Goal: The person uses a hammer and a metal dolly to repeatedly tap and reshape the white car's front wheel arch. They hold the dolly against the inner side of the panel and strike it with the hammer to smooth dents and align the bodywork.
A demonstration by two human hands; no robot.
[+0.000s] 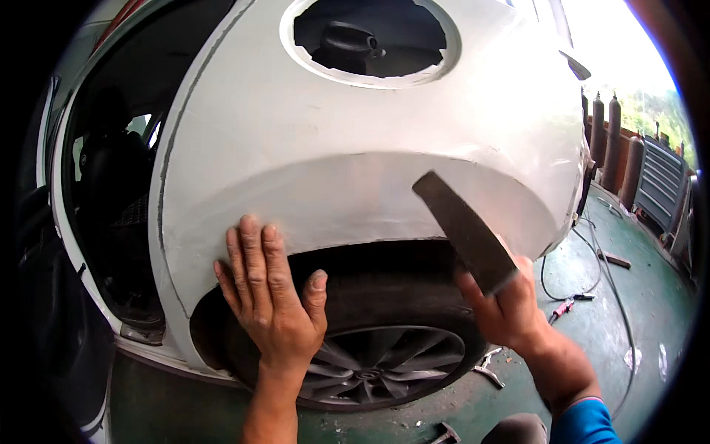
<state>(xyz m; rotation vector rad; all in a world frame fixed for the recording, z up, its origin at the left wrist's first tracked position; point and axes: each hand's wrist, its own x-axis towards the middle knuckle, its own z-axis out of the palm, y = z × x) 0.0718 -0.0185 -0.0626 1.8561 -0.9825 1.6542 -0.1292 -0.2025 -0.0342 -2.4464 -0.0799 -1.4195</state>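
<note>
A white car's rear side panel [355, 122], with uneven, dull patches above the wheel arch, fills the middle of the head view. My left hand [277, 288] lies against the panel at the left of the arch, fingers stretched out and thumb apart. In my right hand [510, 303], with fingers closed round its lower end, is a flat, dark metal bar-like tool [466, 229]. It tilts up and left in front of the panel; whether it touches the metal I cannot tell. Below the arch sits the tyre with a grey multi-spoke wheel [370, 370].
Above, a round opening shows a black fuel cap [347, 41]. An open doorway with a dark seat [107, 159] is at left. At right, cables [617, 303], a pink clamp [563, 309] and a bar [615, 260] lie on the green floor, near gas cylinders [612, 144] and a grey tool cabinet [660, 181].
</note>
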